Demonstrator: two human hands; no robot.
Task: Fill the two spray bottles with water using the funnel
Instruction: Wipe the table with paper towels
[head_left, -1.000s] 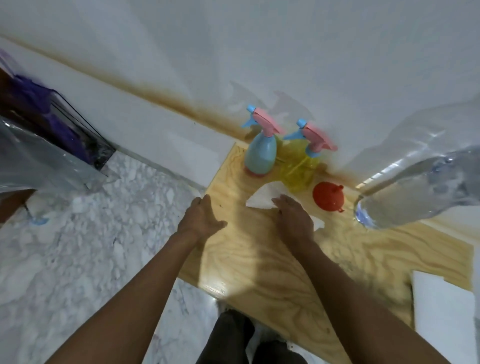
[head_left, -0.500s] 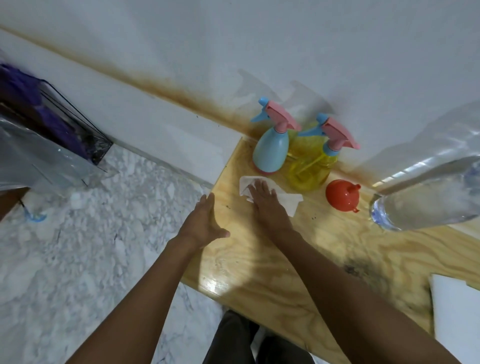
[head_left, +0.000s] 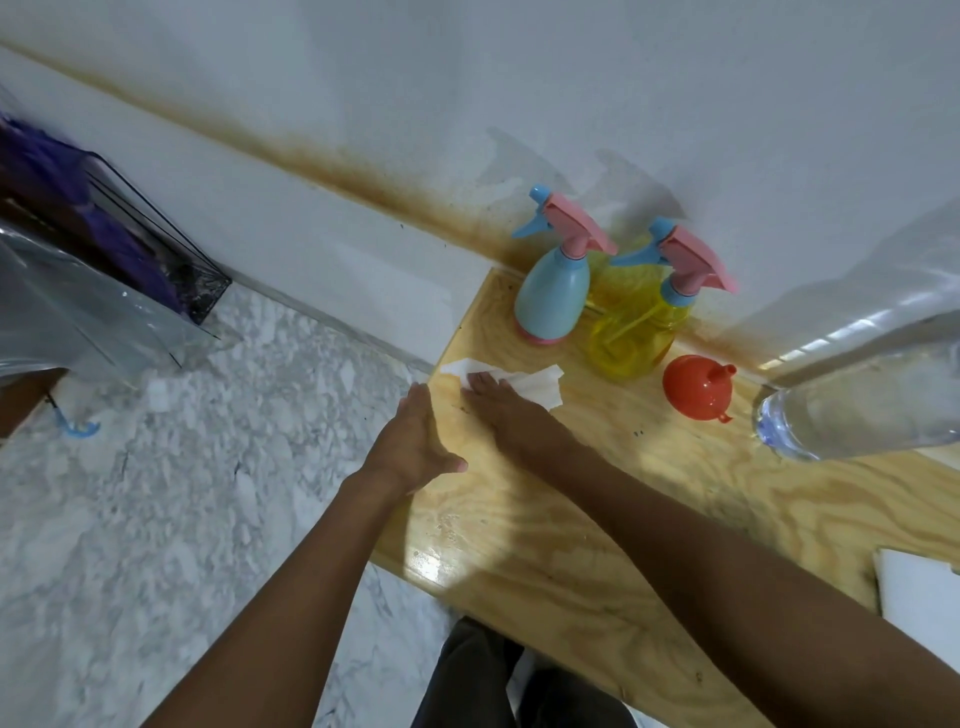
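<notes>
A blue spray bottle (head_left: 553, 296) and a yellow spray bottle (head_left: 636, 332), both with pink trigger heads, stand by the wall at the far left corner of the wooden table (head_left: 597, 519). An orange funnel (head_left: 696, 386) lies on its side to their right. A large clear water bottle (head_left: 862, 410) sits at the right edge of view. My right hand (head_left: 506, 405) presses flat on a white paper towel (head_left: 535, 382) in front of the bottles. My left hand (head_left: 415, 441) rests flat on the table's left edge, fingers straight.
A white sheet (head_left: 919, 597) lies at the table's near right. To the left is marble floor (head_left: 156, 519), with a clear plastic bag (head_left: 78, 322) and a dark wire rack (head_left: 171, 270) against the wall. My legs (head_left: 498, 675) stand at the table's near edge.
My right hand has slid the paper towel leftward across the table toward its left edge. My left hand has stayed at the table's edge.
</notes>
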